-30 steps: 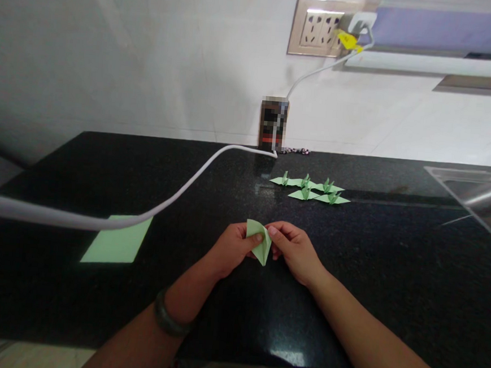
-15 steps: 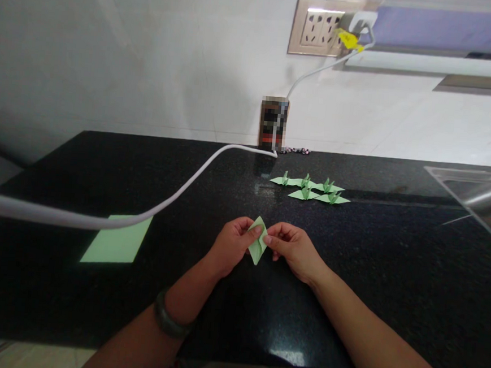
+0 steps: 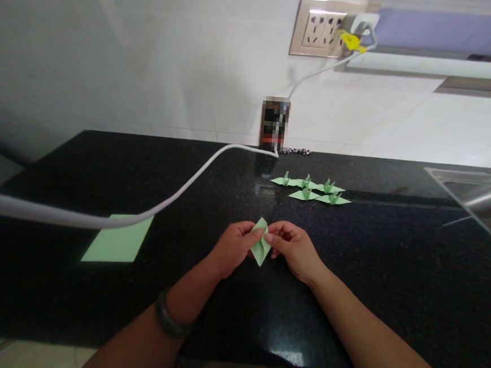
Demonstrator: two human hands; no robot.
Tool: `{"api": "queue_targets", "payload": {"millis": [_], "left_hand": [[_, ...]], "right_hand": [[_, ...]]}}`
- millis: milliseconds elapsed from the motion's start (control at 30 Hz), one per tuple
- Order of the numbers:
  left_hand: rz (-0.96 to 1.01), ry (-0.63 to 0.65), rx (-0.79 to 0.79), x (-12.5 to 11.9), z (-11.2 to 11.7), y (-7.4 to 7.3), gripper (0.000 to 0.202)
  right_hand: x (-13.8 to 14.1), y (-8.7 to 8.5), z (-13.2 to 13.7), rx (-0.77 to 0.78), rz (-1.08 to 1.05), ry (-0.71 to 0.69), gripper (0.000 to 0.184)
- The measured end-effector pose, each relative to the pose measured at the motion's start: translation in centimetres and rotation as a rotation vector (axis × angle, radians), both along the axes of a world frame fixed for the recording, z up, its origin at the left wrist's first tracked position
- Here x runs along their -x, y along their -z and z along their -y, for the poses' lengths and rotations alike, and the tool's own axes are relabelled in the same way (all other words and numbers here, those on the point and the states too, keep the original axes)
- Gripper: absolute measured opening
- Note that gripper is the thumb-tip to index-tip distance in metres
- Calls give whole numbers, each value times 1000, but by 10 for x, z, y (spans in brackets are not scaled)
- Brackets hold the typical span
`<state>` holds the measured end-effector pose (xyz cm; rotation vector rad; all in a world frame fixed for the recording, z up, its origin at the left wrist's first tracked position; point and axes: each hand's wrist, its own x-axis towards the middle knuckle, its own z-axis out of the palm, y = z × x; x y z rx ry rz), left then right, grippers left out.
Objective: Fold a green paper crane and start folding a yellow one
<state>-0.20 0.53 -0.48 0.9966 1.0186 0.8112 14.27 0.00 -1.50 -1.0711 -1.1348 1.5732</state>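
A small folded piece of light green paper (image 3: 261,247), diamond-shaped, is held upright just above the black countertop (image 3: 350,260). My left hand (image 3: 232,249) pinches its left side with thumb and forefinger. My right hand (image 3: 291,247) pinches its right side, fingers curled. The two hands nearly meet over the paper. A dark bracelet sits on my left wrist.
Several finished green paper cranes (image 3: 311,190) lie in a cluster behind my hands. A flat green paper square (image 3: 117,246) rests at the left. A white cable (image 3: 98,219) crosses the counter from a phone (image 3: 274,124) propped against the wall. A steel sink (image 3: 478,196) is at the right.
The folded paper was wider and more open a second ago; both hands have pressed it into a narrower diamond. The hands stay in the same place.
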Motion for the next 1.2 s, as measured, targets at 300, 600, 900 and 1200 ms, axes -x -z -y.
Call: {"api": "queue_targets", "payload": {"millis": [300,600,900,1200], "left_hand": [[43,88,-47,2,2,-1,21],[12,169,34,3,1,-2,14],[-121,173,-45,0,3,-4,12],[-123,188,-84,0,4,-1,14]], "right_hand": [[-3,3,-3,-9,25,35,19],[-5,4,-4,41,-20,-21,20],[-4,5,-3,64,-4,-60,24],[0,7,-1,67,-46,-38,22]]}}
